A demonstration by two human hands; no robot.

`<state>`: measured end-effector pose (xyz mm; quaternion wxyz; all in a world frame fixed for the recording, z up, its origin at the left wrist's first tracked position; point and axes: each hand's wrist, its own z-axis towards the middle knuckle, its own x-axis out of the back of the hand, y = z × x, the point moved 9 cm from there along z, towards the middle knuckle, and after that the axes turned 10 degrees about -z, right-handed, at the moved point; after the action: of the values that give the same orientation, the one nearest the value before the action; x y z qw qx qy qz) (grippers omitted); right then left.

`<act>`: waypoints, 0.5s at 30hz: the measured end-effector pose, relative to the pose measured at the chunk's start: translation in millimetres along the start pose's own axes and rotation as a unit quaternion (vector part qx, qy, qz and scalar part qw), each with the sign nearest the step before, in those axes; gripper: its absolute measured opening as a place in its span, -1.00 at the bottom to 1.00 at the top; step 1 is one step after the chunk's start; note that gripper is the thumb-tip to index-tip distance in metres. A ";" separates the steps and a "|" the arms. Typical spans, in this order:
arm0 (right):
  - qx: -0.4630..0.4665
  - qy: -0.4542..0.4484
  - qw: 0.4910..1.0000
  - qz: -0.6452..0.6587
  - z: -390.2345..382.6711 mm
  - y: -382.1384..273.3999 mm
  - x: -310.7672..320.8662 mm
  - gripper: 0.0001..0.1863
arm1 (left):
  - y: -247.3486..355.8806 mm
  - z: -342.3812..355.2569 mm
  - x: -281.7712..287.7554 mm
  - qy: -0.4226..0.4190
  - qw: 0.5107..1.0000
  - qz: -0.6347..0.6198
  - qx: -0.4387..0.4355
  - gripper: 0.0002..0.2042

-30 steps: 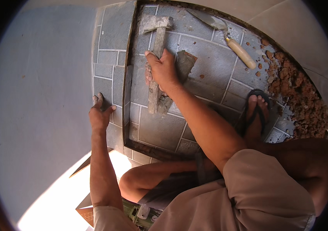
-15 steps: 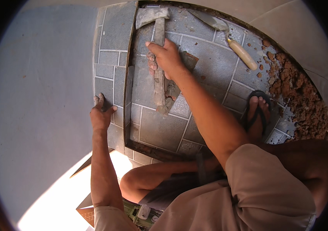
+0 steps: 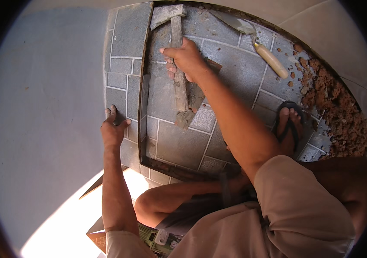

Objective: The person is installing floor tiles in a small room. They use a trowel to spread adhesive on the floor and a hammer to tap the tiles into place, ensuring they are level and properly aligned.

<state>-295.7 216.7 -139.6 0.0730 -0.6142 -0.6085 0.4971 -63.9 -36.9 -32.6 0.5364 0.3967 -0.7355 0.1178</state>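
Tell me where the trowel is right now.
In the head view, the trowel lies on the grey tiles in the upper part, right of centre, between the hammer-like tool in the right hand and the red dirt.

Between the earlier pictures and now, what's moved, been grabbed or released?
The bare right hand has shifted toward the picture's top, carrying the grey-crusted wooden-handled hammer-like tool, whose head has swung leftward and handle end rightward. Nothing was taken hold of or let go. The bare left hand stayed at the grey rectangular tiles; the pale-handled metal trowel stayed put.
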 end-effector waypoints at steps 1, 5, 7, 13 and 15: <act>0.007 -0.002 1.000 -0.016 -0.8 -2.0 3.9 -0.78 | -0.6 0.1 0.1 -0.001 1.000 0.002 0.003 -0.10; 0.036 0.060 0.997 0.034 -15.5 -1.8 -5.8 -0.77 | -2.6 0.2 0.7 0.000 1.000 0.009 0.004 -0.09; 0.022 0.054 0.997 -0.048 -14.6 5.7 -8.8 -0.77 | -5.7 1.7 1.1 -0.002 1.000 0.004 -0.001 -0.09; 0.022 0.100 0.992 -0.067 -17.2 20.1 -12.4 -0.75 | 0.4 1.8 -0.3 -0.003 1.000 -0.003 0.006 -0.09; 0.010 0.099 0.991 -0.087 -17.8 22.6 -14.6 -0.74 | -2.3 1.3 1.0 0.006 1.000 0.001 -0.003 -0.09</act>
<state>-264.6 208.2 -138.9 0.1822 -0.6044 -0.6443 0.4316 -63.3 -39.7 -32.8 0.5417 0.3940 -0.7331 0.1180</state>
